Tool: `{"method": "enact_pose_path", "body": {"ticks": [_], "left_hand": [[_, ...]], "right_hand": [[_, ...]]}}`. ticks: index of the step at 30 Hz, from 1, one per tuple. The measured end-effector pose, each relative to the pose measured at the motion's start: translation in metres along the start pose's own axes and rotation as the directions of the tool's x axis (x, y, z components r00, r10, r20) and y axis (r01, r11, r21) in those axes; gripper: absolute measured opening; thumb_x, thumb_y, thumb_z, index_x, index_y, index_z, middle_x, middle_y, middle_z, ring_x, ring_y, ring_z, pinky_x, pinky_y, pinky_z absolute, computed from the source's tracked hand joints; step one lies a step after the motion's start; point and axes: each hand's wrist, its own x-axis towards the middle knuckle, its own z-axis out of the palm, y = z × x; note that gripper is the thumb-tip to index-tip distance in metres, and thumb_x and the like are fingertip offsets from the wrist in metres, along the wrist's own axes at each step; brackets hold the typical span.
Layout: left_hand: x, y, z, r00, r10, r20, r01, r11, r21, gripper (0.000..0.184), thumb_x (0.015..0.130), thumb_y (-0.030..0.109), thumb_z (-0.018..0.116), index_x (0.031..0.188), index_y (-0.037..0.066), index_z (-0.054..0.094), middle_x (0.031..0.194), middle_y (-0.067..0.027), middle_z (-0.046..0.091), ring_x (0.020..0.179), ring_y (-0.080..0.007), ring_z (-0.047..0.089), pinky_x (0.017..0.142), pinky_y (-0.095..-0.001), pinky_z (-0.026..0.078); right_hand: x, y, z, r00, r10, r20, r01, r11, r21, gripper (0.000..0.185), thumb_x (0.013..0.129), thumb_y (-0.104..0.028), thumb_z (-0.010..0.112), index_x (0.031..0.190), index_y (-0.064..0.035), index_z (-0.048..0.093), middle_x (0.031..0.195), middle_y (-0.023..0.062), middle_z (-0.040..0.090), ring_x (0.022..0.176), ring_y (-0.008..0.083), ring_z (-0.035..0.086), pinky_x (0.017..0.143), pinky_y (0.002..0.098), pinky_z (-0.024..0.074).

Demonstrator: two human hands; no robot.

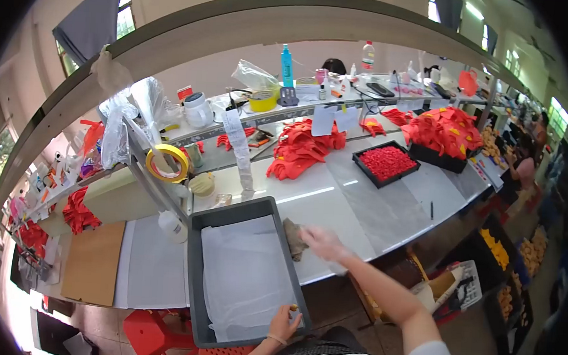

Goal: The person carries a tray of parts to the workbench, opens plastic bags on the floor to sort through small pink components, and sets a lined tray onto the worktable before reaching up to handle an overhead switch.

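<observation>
A dark grey plastic tray (194,263), lined with white sheets (245,273), lies at the table's front edge and juts past it. At its near right corner, my left hand (283,325) is closed on the rim with curled fingers; a small yellowish-brown spot shows at one fingertip. My right hand (325,245) is smeared by motion above the table, right of the tray, so its fingers cannot be made out. Just left of it, a crumpled grey-brown cloth (294,240) lies beside the tray wall. Whether the hand touches the cloth is unclear.
Red pieces pile up on the table (305,146). A black tray of small red bits (386,163) stands right of them, near a heaped black bin (438,157). A metal post with yellow tape (168,163) rises at left. Red stools (157,332) stand below.
</observation>
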Motion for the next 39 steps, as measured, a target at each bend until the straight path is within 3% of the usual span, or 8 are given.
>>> {"method": "enact_pose_path", "body": {"ticks": [3, 4, 9, 12, 17, 28, 36, 39], "left_hand": [[0.004, -0.004, -0.009, 0.976, -0.090, -0.198, 0.078, 0.995, -0.066, 0.030, 0.081, 0.020, 0.068, 0.103, 0.004, 0.056, 0.086, -0.0126, 0.055, 0.067, -0.0254, 0.056, 0.062, -0.0369, 0.047], [0.005, 0.002, -0.013, 0.951, -0.129, -0.282, 0.103, 0.989, -0.103, 0.029, 0.079, 0.015, 0.067, 0.103, 0.004, 0.056, 0.085, -0.0122, 0.054, 0.066, -0.0246, 0.056, 0.062, -0.0363, 0.046], [-0.016, 0.018, -0.027, 0.653, -0.345, -0.675, 0.396, 0.915, -0.084, 0.025, 0.079, 0.006, 0.065, 0.101, 0.003, 0.055, 0.087, -0.0095, 0.056, 0.066, -0.0199, 0.056, 0.062, -0.0322, 0.047], [-0.031, 0.024, -0.016, 0.344, -0.501, -0.794, 0.555, 0.791, -0.259, 0.024, 0.079, 0.004, 0.064, 0.100, 0.002, 0.054, 0.088, -0.0090, 0.056, 0.068, -0.0186, 0.057, 0.062, -0.0305, 0.047], [-0.052, 0.024, 0.012, 0.093, -0.573, -0.814, 0.604, 0.683, -0.412, 0.024, 0.079, 0.001, 0.063, 0.100, 0.002, 0.051, 0.092, -0.0092, 0.056, 0.074, -0.0177, 0.061, 0.063, -0.0287, 0.049], [-0.021, 0.022, 0.021, 0.089, -0.628, -0.773, 0.571, 0.668, -0.477, 0.026, 0.078, 0.000, 0.063, 0.101, 0.002, 0.051, 0.096, -0.0082, 0.059, 0.071, -0.0154, 0.060, 0.063, -0.0261, 0.049], [-0.004, 0.015, 0.013, 0.116, -0.627, -0.771, 0.554, 0.685, -0.473, 0.028, 0.078, -0.001, 0.062, 0.103, 0.001, 0.051, 0.097, -0.0090, 0.058, 0.069, -0.0144, 0.057, 0.060, -0.0256, 0.047], [-0.007, 0.006, 0.018, 0.121, -0.596, -0.794, 0.497, 0.728, -0.472, 0.027, 0.077, -0.001, 0.061, 0.103, 0.001, 0.051, 0.097, -0.0087, 0.057, 0.067, -0.0143, 0.055, 0.060, -0.0256, 0.047]], "right_hand": [[0.158, -0.105, -0.032, 0.956, -0.292, 0.034, 0.292, 0.930, -0.223, 0.035, 0.096, -0.028, 0.046, 0.113, 0.0001, 0.057, 0.114, 0.0237, 0.058, 0.104, 0.0381, 0.056, 0.087, 0.0445, 0.0453], [0.230, -0.091, -0.018, 0.681, -0.703, -0.205, 0.625, 0.704, -0.337, 0.033, 0.095, -0.028, 0.047, 0.106, 0.0013, 0.059, 0.106, 0.0231, 0.059, 0.100, 0.0378, 0.056, 0.086, 0.0441, 0.0460], [0.495, -0.106, 0.011, 0.839, -0.544, 0.007, 0.260, 0.390, -0.883, 0.026, 0.079, -0.016, 0.053, 0.095, -0.0018, 0.068, 0.094, 0.0174, 0.069, 0.084, 0.0287, 0.068, 0.075, 0.0420, 0.0532], [0.527, -0.141, -0.015, 0.934, -0.296, -0.200, 0.086, 0.730, -0.678, 0.031, 0.088, -0.022, 0.051, 0.107, -0.0061, 0.068, 0.119, 0.0148, 0.063, 0.105, 0.0277, 0.064, 0.087, 0.0411, 0.0512], [0.562, -0.129, -0.019, 0.992, -0.112, -0.058, 0.037, 0.699, -0.715, 0.029, 0.087, -0.016, 0.050, 0.108, -0.0051, 0.067, 0.113, 0.0174, 0.064, 0.106, 0.0309, 0.063, 0.086, 0.0422, 0.0516], [0.597, -0.140, -0.038, 0.877, -0.243, -0.415, 0.056, 0.908, -0.415, 0.027, 0.084, -0.010, 0.052, 0.106, -0.0022, 0.065, 0.105, 0.0211, 0.066, 0.102, 0.0384, 0.062, 0.087, 0.0456, 0.0506], [0.613, -0.182, -0.097, 0.419, -0.670, -0.613, 0.470, 0.738, -0.485, 0.017, 0.090, -0.010, 0.054, 0.102, 0.0015, 0.056, 0.097, 0.0203, 0.065, 0.091, 0.0316, 0.065, 0.078, 0.0394, 0.0562], [0.592, -0.198, -0.126, 0.492, -0.520, -0.699, 0.640, 0.760, -0.114, 0.018, 0.091, -0.010, 0.053, 0.103, 0.0022, 0.055, 0.098, 0.0198, 0.064, 0.090, 0.0301, 0.065, 0.077, 0.0378, 0.0564]]}}
